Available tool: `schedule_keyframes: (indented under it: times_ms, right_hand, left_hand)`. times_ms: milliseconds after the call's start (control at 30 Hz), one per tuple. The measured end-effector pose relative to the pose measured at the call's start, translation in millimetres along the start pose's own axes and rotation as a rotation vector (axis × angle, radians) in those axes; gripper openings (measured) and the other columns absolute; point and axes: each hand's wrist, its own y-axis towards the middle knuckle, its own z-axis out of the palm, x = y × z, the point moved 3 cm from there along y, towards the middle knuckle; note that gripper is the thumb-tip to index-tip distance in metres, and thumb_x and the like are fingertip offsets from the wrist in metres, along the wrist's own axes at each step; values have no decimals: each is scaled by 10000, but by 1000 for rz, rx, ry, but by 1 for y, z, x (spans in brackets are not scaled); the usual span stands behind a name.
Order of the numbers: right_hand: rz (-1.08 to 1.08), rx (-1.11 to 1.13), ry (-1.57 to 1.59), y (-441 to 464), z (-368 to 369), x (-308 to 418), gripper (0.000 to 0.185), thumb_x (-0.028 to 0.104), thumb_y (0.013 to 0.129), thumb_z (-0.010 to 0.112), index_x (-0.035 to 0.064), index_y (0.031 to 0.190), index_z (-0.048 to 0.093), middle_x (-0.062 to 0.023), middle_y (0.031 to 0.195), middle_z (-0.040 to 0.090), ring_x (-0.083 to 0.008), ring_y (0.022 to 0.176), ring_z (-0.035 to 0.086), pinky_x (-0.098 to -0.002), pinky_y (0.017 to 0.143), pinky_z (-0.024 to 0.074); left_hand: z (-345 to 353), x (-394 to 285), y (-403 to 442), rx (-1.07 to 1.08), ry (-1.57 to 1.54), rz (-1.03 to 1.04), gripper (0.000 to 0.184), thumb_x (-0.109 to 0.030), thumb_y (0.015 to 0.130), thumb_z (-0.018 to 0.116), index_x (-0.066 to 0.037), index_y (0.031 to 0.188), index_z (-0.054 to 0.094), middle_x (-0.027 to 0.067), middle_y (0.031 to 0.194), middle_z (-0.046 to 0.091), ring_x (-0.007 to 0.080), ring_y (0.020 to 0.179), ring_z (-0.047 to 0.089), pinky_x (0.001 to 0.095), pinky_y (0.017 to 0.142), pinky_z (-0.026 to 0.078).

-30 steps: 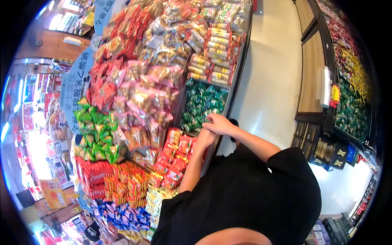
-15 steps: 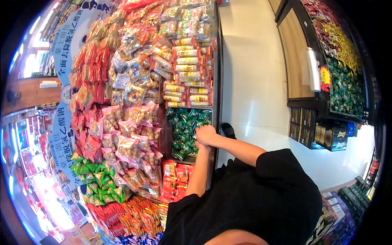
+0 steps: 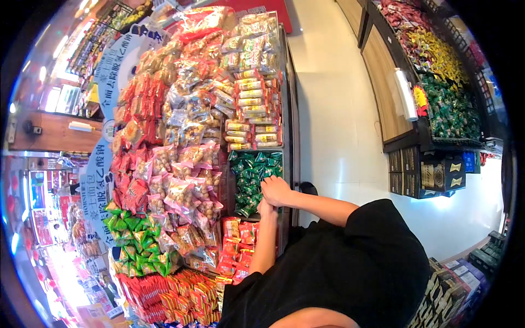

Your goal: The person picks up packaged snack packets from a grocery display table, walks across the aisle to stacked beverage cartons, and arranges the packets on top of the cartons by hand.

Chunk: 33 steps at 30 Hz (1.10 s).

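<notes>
Small green-wrapped packets (image 3: 249, 177) fill one compartment of the snack display. My right hand (image 3: 276, 191) is over the right side of this compartment, its fingers curled downward; whatever may be in them is hidden. Just below it, touching or nearly touching, my left hand (image 3: 266, 208) is at the compartment's lower right part. Most of the left fingers are out of sight behind the right hand and among the packets. Under my left forearm lie red snack packets (image 3: 231, 246) in the neighbouring compartment.
Yellow-labelled packs (image 3: 251, 101) sit above the green packets, with pink-edged bags (image 3: 180, 194) to the left. The display's dark edge (image 3: 292, 109) borders a pale floor aisle (image 3: 328, 120). Black boxes (image 3: 432, 175) stand under the opposite shelf, near a plastic roll (image 3: 404, 95).
The view has shifted, so the display appears slightly farther right and lower. My hands remain together at the green packets, with the right fingers slightly more spread along the packets.
</notes>
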Motion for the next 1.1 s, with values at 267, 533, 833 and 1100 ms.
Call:
schedule_keyframes:
  times_ms: [267, 533, 833, 1100]
  right_hand:
    - [141, 127, 367, -116, -36, 36, 395, 326, 827, 501, -35, 955, 595, -265, 915, 628, -407, 881, 608, -476, 773, 473]
    - [455, -31, 871, -302, 13, 41, 398, 338, 855, 466, -30, 803, 608, -157, 693, 606, -259, 650, 596, -384, 618, 468]
    - [470, -315, 844, -454, 78, 80, 303, 242, 837, 479, -34, 782, 592, -120, 688, 586, -190, 649, 549, -350, 610, 434]
    - [549, -462, 1001, -540, 57, 123, 239, 224, 793, 539, 0, 764, 619, -64, 676, 581, -146, 627, 517, -314, 593, 424]
  left_hand:
    - [-57, -12, -121, 439, 414, 281, 86, -143, 909, 568, -63, 932, 545, -44, 668, 503, 31, 523, 431, 201, 441, 327]
    - [-115, 64, -232, 755, 729, 372, 211, -195, 938, 525, -5, 1026, 547, 6, 728, 554, 58, 586, 484, 216, 513, 394]
    - [-206, 150, -296, 882, 749, 25, 231, -247, 944, 483, -21, 909, 514, 16, 650, 507, 82, 556, 497, 210, 501, 394]
    - [-219, 197, -352, 1046, 858, -7, 371, -391, 959, 431, -47, 940, 571, 24, 768, 568, 116, 693, 545, 263, 580, 430]
